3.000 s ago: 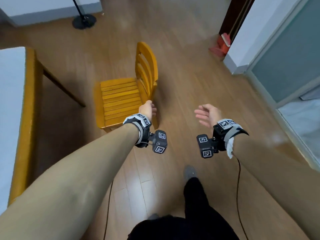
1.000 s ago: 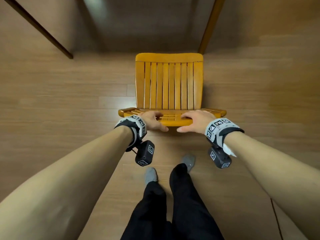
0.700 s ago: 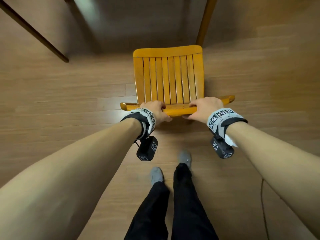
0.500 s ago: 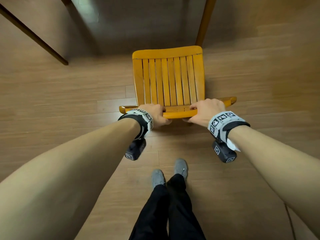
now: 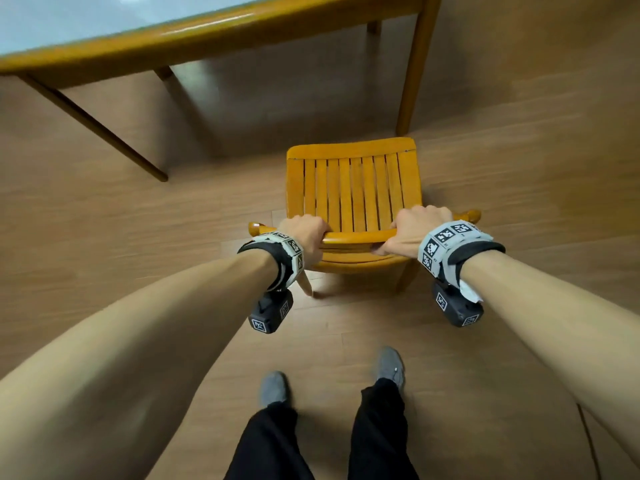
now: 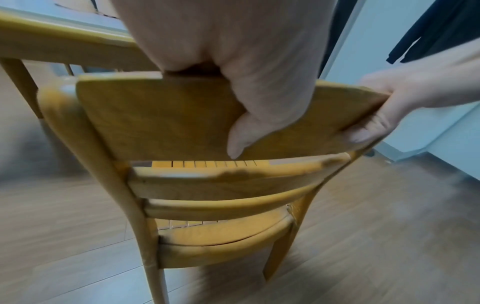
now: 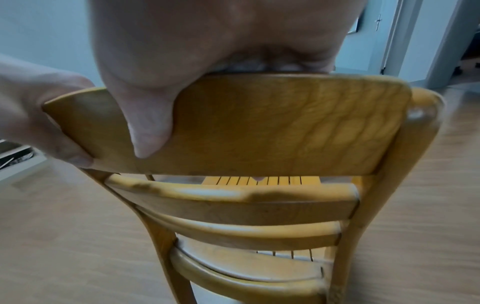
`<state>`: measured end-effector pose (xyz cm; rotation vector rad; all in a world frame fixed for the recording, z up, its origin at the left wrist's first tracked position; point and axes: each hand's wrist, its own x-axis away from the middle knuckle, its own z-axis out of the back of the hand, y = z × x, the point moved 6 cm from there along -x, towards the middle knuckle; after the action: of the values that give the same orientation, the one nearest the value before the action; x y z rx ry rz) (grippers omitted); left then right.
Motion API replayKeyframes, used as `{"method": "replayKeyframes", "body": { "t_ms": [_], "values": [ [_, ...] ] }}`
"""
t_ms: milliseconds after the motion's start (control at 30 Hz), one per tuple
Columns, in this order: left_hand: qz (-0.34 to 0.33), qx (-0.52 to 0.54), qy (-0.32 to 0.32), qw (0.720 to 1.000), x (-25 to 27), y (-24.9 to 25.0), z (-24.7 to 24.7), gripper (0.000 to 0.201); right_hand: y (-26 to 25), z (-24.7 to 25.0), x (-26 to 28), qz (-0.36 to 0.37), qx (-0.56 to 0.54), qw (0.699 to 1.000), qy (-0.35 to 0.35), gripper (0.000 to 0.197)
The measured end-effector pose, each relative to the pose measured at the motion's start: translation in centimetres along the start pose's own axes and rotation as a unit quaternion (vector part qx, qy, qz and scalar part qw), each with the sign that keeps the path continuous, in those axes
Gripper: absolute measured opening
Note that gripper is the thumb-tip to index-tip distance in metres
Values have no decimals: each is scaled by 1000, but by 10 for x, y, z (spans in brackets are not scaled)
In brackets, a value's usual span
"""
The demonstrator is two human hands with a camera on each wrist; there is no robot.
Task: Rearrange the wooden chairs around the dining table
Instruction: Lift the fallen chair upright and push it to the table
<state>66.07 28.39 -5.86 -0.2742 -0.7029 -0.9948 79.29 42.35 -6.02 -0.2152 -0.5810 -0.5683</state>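
Note:
A yellow wooden chair [image 5: 353, 192] with a slatted seat stands on the floor, its seat facing the dining table [image 5: 214, 27] beyond it. My left hand [image 5: 306, 233] grips the left part of the chair's top back rail [image 5: 356, 235], and my right hand [image 5: 414, 230] grips the right part. In the left wrist view the left hand [image 6: 249, 82] wraps over the back rail [image 6: 161, 115], thumb on the rear face. The right wrist view shows the right hand [image 7: 161, 86] curled over the rail [image 7: 285, 123] the same way.
The table has a pale top and wooden legs; one leg [image 5: 412, 67] stands just beyond the seat's far right corner, another leg [image 5: 104, 129] slants at the left. My feet [image 5: 391, 367] are on the wooden floor behind the chair. A pale wall [image 6: 405, 98] is to the right.
Three seconds ago only my left hand was at the chair, seen side-on. Both hands now grip the back rail, and the chair has moved toward the table, whose top has come into view.

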Motion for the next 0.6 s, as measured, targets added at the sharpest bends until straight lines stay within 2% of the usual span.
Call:
{"method": "replayKeyframes", "body": {
  "t_ms": [133,267,400,600],
  "values": [
    [-37,-35,49,997,3,-40,35,14,-34,26,-5,-42,-24,999,1,87],
    [-102,-85,87,987,-6,-79,64,17,-71,38,-10,-123,-72,990,-3,88],
    [-182,-141,101,968,-27,-120,78,15,-115,34,-18,-201,-117,972,-10,87],
    [-273,-232,87,930,-52,-145,92,18,-162,23,-28,-289,-184,939,-4,83]
  ]
}}
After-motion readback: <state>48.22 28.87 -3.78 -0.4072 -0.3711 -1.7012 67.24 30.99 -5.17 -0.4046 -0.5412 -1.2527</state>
